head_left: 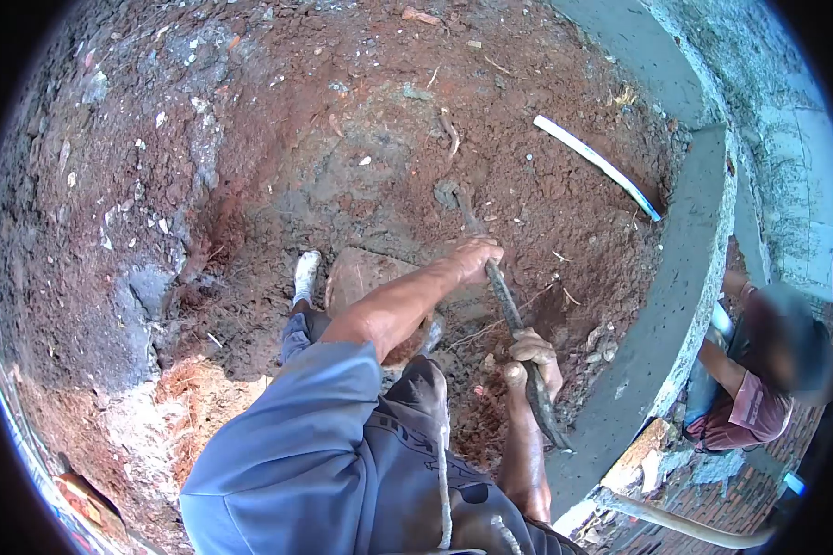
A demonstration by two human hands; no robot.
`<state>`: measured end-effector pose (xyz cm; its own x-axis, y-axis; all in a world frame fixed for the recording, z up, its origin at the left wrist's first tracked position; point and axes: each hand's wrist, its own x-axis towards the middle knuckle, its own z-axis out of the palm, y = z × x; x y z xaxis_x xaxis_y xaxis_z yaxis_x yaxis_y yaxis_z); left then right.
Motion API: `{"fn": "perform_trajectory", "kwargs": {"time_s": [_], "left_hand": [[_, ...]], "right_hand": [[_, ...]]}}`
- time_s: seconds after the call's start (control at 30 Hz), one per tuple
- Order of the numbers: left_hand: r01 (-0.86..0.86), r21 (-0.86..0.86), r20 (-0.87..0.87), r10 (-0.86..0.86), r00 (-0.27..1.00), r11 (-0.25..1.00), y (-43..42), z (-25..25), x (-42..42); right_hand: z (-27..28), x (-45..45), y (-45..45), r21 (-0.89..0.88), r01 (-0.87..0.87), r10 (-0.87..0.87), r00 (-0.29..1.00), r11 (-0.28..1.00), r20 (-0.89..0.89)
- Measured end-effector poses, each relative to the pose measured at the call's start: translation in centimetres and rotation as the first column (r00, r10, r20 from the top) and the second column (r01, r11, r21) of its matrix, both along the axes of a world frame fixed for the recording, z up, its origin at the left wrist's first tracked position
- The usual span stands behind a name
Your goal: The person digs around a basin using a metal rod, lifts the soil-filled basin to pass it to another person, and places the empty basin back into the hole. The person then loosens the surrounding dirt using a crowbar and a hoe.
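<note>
A long, rough wooden handle [507, 301] runs diagonally across the middle of the view. My left hand [475, 258] grips its upper part, the arm reaching across from the left. Lower down, near the handle's bottom end, my right hand [535, 356] is wrapped round it. The handle's far end meets a mud-covered tool head [447, 193] resting on the reddish wet soil [379, 120]. Below my left forearm lies a flat brown stone or slab [356, 276], partly hidden by the arm.
A white pipe [597, 165] lies on the soil at the upper right. A grey concrete edge [662, 310] curves down the right side. Beyond it, a person in a maroon shirt [759, 407] crouches over brick paving. A hose [685, 525] lies at the lower right.
</note>
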<state>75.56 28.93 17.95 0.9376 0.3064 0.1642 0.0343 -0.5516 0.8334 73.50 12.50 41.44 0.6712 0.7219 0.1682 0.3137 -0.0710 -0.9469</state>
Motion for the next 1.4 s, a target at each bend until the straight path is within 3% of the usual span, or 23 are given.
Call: {"fn": "perform_trajectory", "kwargs": {"time_s": [0.03, 0.17, 0.23, 0.37, 0.47, 0.57, 0.63, 0.77, 0.83, 0.87, 0.9, 0.93, 0.97, 1.0, 1.03, 1.07, 1.1, 1.13, 1.17, 1.23, 1.27, 1.3, 1.4], "left_hand": [[0.029, 0.015, 0.057, -0.030, 0.998, 0.999, 0.5, 0.3, -0.8], [-0.115, -0.135, 0.145, 0.134, 0.980, 0.984, -0.4, 11.5, -2.5], [-0.152, -0.151, 0.168, 0.177, 0.970, 0.977, -1.6, 17.4, -1.7], [0.048, -0.258, 0.372, 0.053, 0.927, 0.965, -3.6, 31.5, -0.4], [0.069, -0.174, 0.611, 0.052, 0.790, 0.982, -4.0, 43.7, -0.2], [0.090, -0.046, 0.745, -0.026, 0.666, 0.995, -3.9, 52.6, 0.5], [0.076, 0.022, 0.750, -0.067, 0.658, 0.997, -2.3, 53.7, 1.1], [0.026, 0.134, 0.710, -0.114, 0.695, 0.991, 1.7, 50.0, 3.1], [-0.071, -0.226, 0.737, 0.218, 0.639, 0.972, 2.8, 38.9, 7.2], [-0.183, -0.297, 0.635, 0.337, 0.696, 0.937, 3.9, 30.6, 8.7], [-0.533, -0.267, 0.452, 0.592, 0.667, 0.803, 4.5, 20.3, 9.1], [-0.609, -0.441, -0.123, 0.628, 0.769, 0.659, 4.8, 13.3, 4.3], [-0.709, -0.418, -0.667, 0.338, 0.664, 0.568, 5.1, 6.4, -0.6], [-0.782, -0.137, -0.493, 0.643, 0.586, 0.608, 3.3, 3.2, -7.8], [-0.764, -0.023, -0.358, 0.708, 0.609, 0.645, 1.8, -1.3, -14.8], [-0.845, -0.088, -0.659, 0.606, 0.446, 0.527, 0.7, -2.0, -20.4], [-0.837, 0.144, -0.778, 0.583, 0.234, 0.528, -0.8, -4.0, -25.0], [-0.840, 0.193, -0.943, 0.332, -0.016, 0.508, 0.1, -1.5, -26.6], [-0.881, 0.205, -0.943, 0.328, -0.061, 0.425, 0.7, -0.1, -27.2], [-0.803, 0.137, -0.903, 0.406, 0.139, 0.580, 3.1, -5.4, -27.8], [-0.733, 0.089, -0.901, 0.367, 0.229, 0.675, 1.7, -6.4, -28.7], [-0.815, -0.007, -0.875, 0.392, 0.285, 0.579, 3.8, -4.6, -26.2], [-0.830, -0.100, -0.770, 0.486, 0.413, 0.548, 10.9, -4.9, -21.0]], "right_hand": [[1.1, -0.2, 0.7, 0.020, -0.040, 0.039, 0.999, 0.999, 0.037], [10.3, 0.7, 1.5, 0.105, -0.230, 0.214, 0.966, 0.967, 0.146], [16.1, 2.6, 1.1, 0.228, -0.184, 0.160, 0.980, 0.956, 0.120], [32.2, 6.0, -2.1, 0.515, -0.143, 0.160, 0.987, 0.845, 0.011], [41.0, 6.7, -5.1, 0.605, -0.138, 0.096, 0.990, 0.784, 0.101], [42.3, 7.3, -5.0, 0.639, -0.105, 0.001, 0.987, 0.762, 0.161], [39.5, 8.7, -3.1, 0.630, -0.059, -0.052, 0.986, 0.775, 0.157], [27.3, 14.2, 5.9, 0.565, 0.062, -0.132, 0.988, 0.823, 0.084], [19.0, 16.5, 12.4, 0.520, 0.101, -0.136, 0.990, 0.848, 0.029], [14.4, 17.3, 15.8, 0.490, 0.130, -0.150, 0.989, 0.862, 0.002], [10.1, 17.8, 18.2, 0.469, 0.164, -0.166, 0.985, 0.868, -0.036], [5.6, 18.2, 19.8, 0.455, 0.213, -0.198, 0.977, 0.865, -0.080], [0.8, 18.3, 19.8, 0.468, 0.240, -0.202, 0.971, 0.850, -0.132], [-4.0, 18.4, 19.6, 0.481, 0.269, -0.205, 0.962, 0.834, -0.183], [-4.1, 19.3, 20.9, 0.489, 0.203, -0.127, 0.975, 0.848, -0.184], [-4.4, 19.0, 20.2, 0.464, 0.178, -0.091, 0.975, 0.868, -0.203], [-3.6, 18.3, 21.1, 0.408, 0.283, -0.212, 0.954, 0.868, -0.212], [-3.2, 17.9, 21.8, 0.395, 0.312, -0.254, 0.948, 0.864, -0.192], [-3.6, 18.3, 22.0, 0.411, 0.297, -0.235, 0.952, 0.862, -0.194], [-4.8, 20.2, 22.3, 0.501, 0.220, -0.122, 0.967, 0.837, -0.222], [-5.0, 21.1, 22.8, 0.494, 0.263, -0.164, 0.958, 0.828, -0.235], [-4.7, 22.0, 23.6, 0.469, 0.309, -0.212, 0.945, 0.828, -0.247], [-5.0, 26.2, 29.6, 0.428, 0.407, -0.304, 0.907, 0.807, -0.290]]}}
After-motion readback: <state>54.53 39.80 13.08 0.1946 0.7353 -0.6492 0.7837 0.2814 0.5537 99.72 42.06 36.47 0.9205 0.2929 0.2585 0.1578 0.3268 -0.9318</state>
